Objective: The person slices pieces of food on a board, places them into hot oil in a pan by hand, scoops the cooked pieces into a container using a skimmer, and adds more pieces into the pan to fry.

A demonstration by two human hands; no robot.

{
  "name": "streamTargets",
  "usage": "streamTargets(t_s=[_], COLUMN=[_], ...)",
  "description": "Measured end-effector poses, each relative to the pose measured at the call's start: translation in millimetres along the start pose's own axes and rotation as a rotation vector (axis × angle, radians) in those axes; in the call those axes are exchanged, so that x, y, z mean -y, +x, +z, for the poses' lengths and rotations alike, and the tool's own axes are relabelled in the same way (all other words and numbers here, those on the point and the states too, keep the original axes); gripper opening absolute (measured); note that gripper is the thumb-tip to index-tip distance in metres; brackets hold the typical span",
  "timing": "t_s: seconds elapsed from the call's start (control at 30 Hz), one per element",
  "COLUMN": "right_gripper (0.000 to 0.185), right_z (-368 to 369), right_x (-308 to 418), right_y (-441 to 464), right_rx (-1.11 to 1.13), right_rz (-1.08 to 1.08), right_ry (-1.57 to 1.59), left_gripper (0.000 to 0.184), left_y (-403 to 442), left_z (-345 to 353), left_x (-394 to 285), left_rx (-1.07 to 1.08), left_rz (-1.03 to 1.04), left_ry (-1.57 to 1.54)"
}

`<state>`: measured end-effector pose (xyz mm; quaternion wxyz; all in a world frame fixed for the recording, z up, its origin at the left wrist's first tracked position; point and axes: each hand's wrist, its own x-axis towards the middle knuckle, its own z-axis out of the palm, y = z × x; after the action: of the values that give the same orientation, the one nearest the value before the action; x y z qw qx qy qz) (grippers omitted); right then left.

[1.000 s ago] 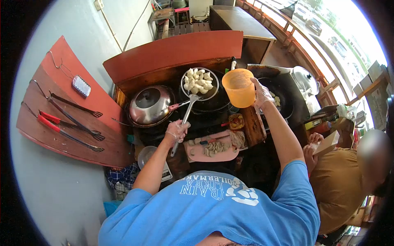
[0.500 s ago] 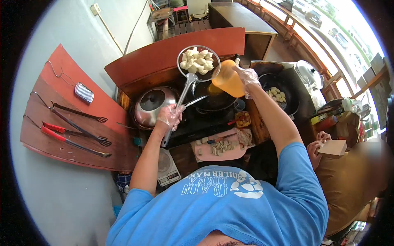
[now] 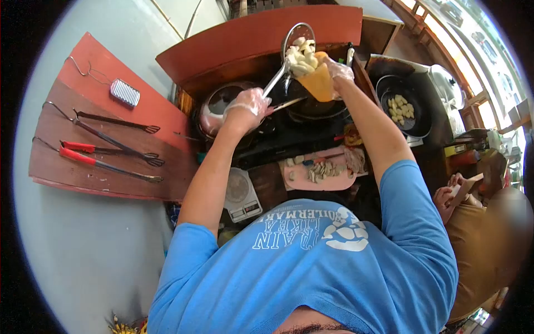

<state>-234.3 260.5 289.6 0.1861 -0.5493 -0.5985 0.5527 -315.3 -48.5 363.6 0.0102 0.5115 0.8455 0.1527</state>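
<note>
My gloved left hand [image 3: 247,108] is closed round the long handle of a wire strainer [image 3: 274,80]. The strainer is tipped on its side, and pale chunks of food [image 3: 301,58] lie in it against the mouth of an orange plastic jug [image 3: 317,83]. My right hand [image 3: 338,72], also gloved, grips this jug and holds it above a dark wok [image 3: 314,111]. A slim metal utensil [image 3: 288,104] sticks out beside my left hand; whether my fingers hold it too I cannot tell.
A lidded pan [image 3: 214,108] is at left. Below lie a pink cutting board [image 3: 328,183] with cut pieces and a scale [image 3: 239,189]. Another wok [image 3: 403,108] with pale pieces is at right. Tongs [image 3: 111,167] hang left; a co-worker's hands [image 3: 449,192] hold a box.
The strainer has gone from level to tipped, its chunks now meeting the jug. Both hands have drawn closer together. The camera view has shifted, and the co-worker's box has turned.
</note>
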Motion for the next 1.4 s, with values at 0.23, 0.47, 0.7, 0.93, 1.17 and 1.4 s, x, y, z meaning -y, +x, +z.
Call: streamTargets(t_s=[0.23, 0.47, 0.7, 0.93, 1.17, 1.4], right_gripper=[0.083, 0.074, 0.061, 0.055, 0.058, 0.050], right_z=[19, -11, -93, -169, -197, -186], right_x=[-18, -6, -53, -65, -132, -182], right_y=[24, -19, 8, -113, -153, -189], right_rx=[-0.011, 0.126, 0.384, 0.103, 0.233, 0.175], right_rz=[0.083, 0.118, 0.008, 0.001, -0.008, 0.162], right_ry=[0.138, 0.425, 0.684, 0.713, 0.835, 0.777], left_gripper=[0.022, 0.033, 0.045, 0.047, 0.040, 0.046], left_y=[-1, -4, -11, -6, -21, -43], left_z=[-6, -6, 4, 63, 115, 99], left_x=[-15, -6, 3, -11, -8, -32], left_rx=[-0.022, -0.108, -0.093, 0.121, -0.019, 0.207], left_rz=[0.046, -0.033, -0.305, -0.224, 0.069, 0.023], left_ry=[0.067, -0.020, -0.503, -0.110, 0.120, 0.039])
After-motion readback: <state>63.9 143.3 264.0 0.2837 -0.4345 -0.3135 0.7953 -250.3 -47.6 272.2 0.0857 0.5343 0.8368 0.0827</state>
